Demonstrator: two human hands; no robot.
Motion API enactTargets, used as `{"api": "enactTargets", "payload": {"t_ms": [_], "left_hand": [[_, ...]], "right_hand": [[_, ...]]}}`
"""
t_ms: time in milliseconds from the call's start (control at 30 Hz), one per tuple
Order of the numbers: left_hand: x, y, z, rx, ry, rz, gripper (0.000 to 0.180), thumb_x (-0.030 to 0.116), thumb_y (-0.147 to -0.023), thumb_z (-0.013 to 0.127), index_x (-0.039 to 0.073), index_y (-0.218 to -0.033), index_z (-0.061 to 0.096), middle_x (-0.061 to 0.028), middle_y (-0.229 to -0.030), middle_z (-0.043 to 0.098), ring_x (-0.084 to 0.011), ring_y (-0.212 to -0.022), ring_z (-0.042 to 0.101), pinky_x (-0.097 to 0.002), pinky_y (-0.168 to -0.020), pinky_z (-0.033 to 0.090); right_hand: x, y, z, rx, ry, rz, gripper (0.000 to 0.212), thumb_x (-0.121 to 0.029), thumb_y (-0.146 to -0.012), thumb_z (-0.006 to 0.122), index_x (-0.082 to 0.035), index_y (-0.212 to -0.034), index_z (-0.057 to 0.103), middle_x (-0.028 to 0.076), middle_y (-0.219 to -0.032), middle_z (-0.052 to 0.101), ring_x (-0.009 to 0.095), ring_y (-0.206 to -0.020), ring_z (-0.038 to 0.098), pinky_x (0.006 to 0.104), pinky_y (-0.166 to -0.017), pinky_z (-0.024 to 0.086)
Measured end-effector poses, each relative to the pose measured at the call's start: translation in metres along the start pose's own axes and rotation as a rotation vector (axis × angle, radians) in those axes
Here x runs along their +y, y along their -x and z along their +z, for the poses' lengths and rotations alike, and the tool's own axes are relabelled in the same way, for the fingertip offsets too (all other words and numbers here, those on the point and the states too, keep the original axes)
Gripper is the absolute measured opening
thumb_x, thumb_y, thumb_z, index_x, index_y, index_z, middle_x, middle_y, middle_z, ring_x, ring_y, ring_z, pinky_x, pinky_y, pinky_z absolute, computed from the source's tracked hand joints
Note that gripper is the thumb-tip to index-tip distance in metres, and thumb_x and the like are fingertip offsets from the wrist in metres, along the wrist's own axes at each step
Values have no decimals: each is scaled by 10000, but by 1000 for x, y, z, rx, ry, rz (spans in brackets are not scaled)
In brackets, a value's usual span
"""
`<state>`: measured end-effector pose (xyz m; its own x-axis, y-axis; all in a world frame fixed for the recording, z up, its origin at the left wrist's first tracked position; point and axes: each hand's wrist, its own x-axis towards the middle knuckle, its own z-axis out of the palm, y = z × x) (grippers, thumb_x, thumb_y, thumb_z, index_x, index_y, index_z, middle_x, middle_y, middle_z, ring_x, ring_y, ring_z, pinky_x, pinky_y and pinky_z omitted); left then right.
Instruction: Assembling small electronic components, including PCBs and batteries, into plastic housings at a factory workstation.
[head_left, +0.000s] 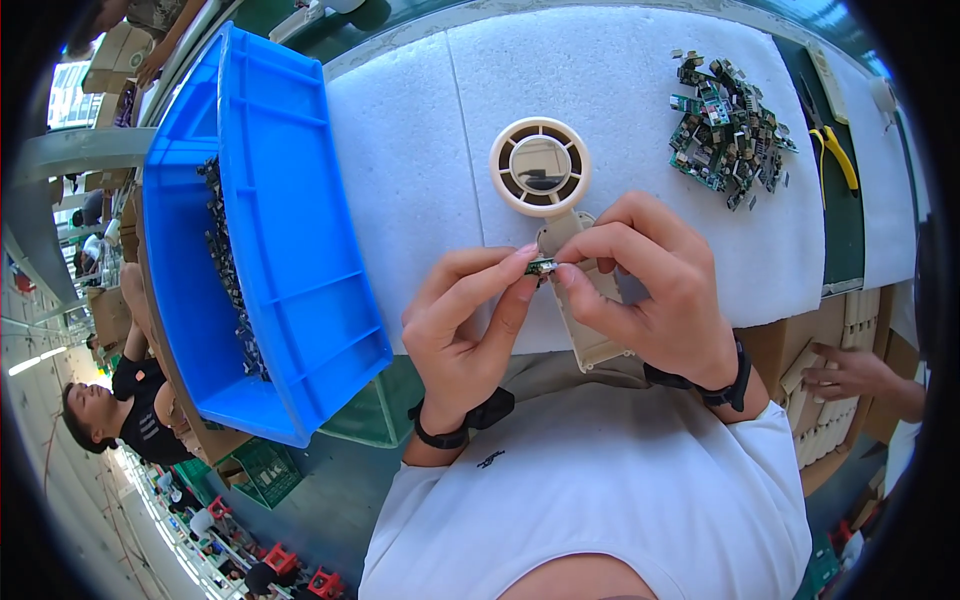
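Between thumb and fingers, my left hand point(462, 325) pinches a small green circuit board point(540, 267). My right hand point(665, 290) is closed in a pinch at the board's right end, where a tiny whitish piece shows; its fingertips hide what exactly they grip. Under both hands lies a cream handheld fan point(499, 190), its round slotted head pointing away from me. The fan's handle shell point(592, 345) reaches toward me, partly covered by my right hand.
A pile of green circuit boards point(728, 130) sits on the white foam sheet point(400, 130). Yellow-handled pliers point(838, 160) lie at the far right. On the left stands a tilted blue bin point(300, 220) holding dark parts. Another person's hand point(848, 375) reaches into a carton of cream parts point(825, 425).
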<state>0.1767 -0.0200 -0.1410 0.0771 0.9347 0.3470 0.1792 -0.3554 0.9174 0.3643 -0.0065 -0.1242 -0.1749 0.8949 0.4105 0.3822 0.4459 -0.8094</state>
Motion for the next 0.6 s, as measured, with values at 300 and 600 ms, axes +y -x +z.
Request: {"api": "enactTargets", "payload": {"t_ms": [300,600], "left_hand": [[2,6,4,-2,-204,182,289,-136,-811,707,-20,-1075,719,-174,-1010,683,-200,-890,680,-257,-732,535],[0,18,14,163,-419,329,379,-170,-763,718,-15,-1109,712,-194,-1032,660,-232,-858,689,-269,-713,574]], "right_hand": [[-1,2,0,43,98,-86,162,-10,-750,791,-46,-884,706,39,-772,560,125,-614,532,261,-517,427],[-20,7,13,90,-101,125,196,14,-759,788,-54,-937,745,19,-751,563,79,-562,497,230,-472,390]]}}
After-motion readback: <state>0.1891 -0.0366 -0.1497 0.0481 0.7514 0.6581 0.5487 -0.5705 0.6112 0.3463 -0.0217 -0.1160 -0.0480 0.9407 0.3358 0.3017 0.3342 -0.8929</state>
